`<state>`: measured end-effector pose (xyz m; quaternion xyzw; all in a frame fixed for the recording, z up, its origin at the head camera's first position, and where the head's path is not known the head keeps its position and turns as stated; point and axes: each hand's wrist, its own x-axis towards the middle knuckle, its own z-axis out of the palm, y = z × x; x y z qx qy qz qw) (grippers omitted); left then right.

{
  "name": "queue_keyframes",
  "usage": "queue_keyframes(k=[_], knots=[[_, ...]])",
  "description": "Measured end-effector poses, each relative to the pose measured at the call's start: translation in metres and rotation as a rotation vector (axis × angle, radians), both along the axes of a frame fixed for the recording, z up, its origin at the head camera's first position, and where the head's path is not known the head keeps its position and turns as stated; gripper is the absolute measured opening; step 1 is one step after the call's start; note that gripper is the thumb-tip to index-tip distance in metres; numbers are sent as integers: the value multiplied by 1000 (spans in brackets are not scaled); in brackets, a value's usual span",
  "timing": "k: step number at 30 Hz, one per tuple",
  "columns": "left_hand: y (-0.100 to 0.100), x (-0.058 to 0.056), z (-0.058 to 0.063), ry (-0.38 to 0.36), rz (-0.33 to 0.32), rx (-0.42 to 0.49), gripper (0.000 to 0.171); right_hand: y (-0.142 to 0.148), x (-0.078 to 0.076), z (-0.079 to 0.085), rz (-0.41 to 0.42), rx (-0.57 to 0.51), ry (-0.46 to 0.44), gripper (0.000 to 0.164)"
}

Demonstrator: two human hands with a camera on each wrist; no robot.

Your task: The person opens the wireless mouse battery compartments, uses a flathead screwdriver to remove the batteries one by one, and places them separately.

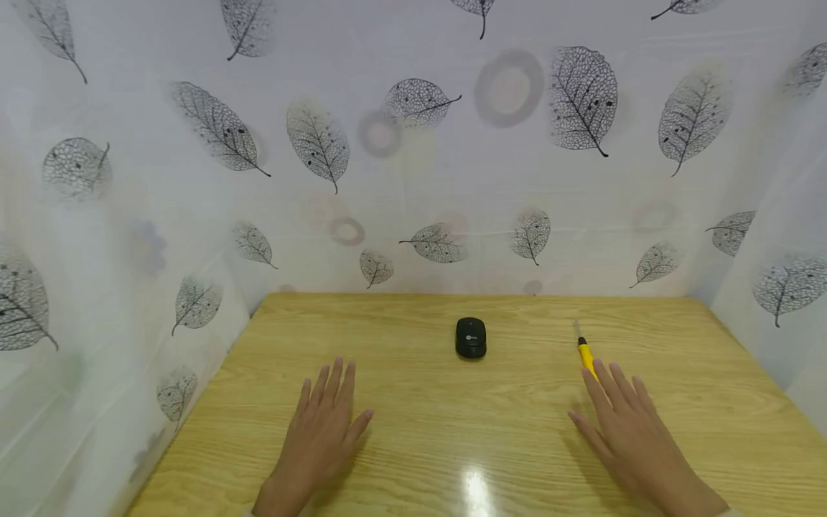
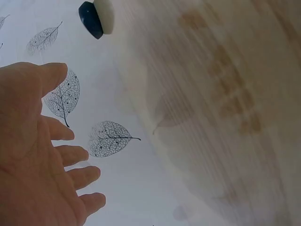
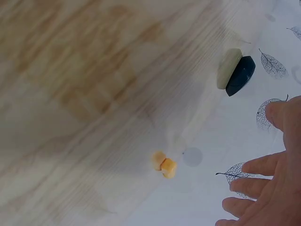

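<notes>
My left hand is held palm down over the left part of the table with its fingers straight and spread, holding nothing. On the right, my right hand has the same pose, its fingertips overlapping the yellow handle of a screwdriver in the head view. The screwdriver's dark collar and thin metal shaft point to the back; the rest of its handle is hidden by the hand. A black computer mouse lies between the hands, farther back. Both wrist views show the mouse at a slant, and the right one also shows the yellow handle end.
The wood-grain table reflects a bright light spot near its front. White curtain with printed grey leaves stands along the back edge and both sides.
</notes>
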<state>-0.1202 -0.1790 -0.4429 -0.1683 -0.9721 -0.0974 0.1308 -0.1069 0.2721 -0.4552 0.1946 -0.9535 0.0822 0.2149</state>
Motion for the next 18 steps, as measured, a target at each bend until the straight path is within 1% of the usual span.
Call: queue_keyframes(k=[3, 7, 10, 13, 18], knots=[[0, -1, 1, -2, 4, -5, 74, -2, -3, 1, 6, 5, -4, 66], [2, -4, 3, -18, 4, -18, 74, -5, -8, 1, 23, 10, 13, 66], [4, -7, 5, -8, -11, -32, 74, -8, -11, 2, 39, 6, 33, 66], [7, -10, 8, 1, -31, -41, 74, -10, -14, 4, 50, 2, 34, 66], [13, -17, 11, -29, -52, -46, 74, -17, -18, 8, 66, 10, 10, 66]])
